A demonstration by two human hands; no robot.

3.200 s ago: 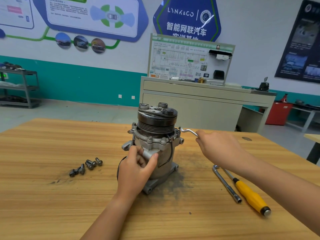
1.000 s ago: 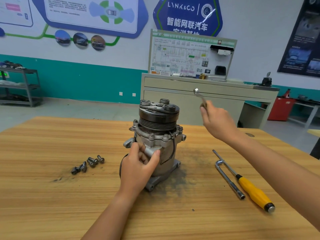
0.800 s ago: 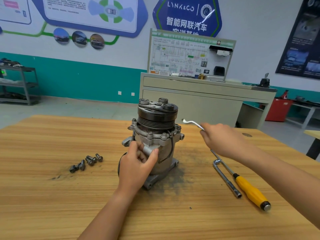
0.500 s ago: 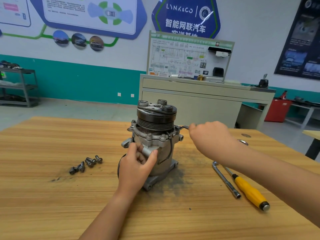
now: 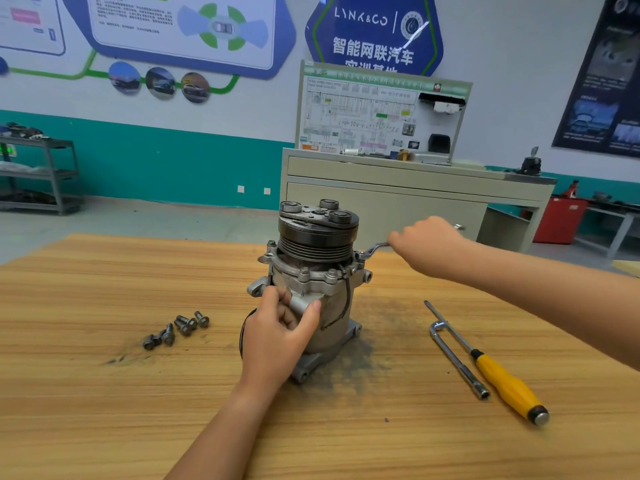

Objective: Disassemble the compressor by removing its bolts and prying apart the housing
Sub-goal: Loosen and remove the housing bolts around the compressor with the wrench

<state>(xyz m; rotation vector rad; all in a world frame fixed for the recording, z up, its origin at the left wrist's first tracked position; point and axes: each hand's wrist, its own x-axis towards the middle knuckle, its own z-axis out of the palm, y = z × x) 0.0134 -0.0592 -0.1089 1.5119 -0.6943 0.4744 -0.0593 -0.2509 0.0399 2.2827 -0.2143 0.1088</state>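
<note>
Loosening a flange bolt looks to be the step in hand. The right grip [image 5: 426, 245] is curled round the shank of a wrench [image 5: 375, 247], whose far end meets a bolt [image 5: 360, 255] at the 3 o'clock edge of the flange; whether it is fully seated I cannot tell. The wrench lies about level, its handle running out toward 3 o'clock. The left grip [image 5: 277, 337] pinches a stub on the near side of the compressor [image 5: 317, 237], thumb on one side and fingers on the other, bracing the body.

The compressor stands mid-desk, long axis upright, pulley end pointing up and base plate flat on the desk [image 5: 104, 393]. More bolt heads show along the near flange, so prying seems some way off.

The next move likely calls for a swing of the handle about the bolt, the left grip holding hard against the twist so the body does not turn or tip.

Loose bolts [image 5: 176, 329] lie at 9 o'clock of the compressor. A socket bar [image 5: 457, 362] and a screwdriver [image 5: 505, 382] lie side by side at 4 o'clock, the likely prying tool among them.
</note>
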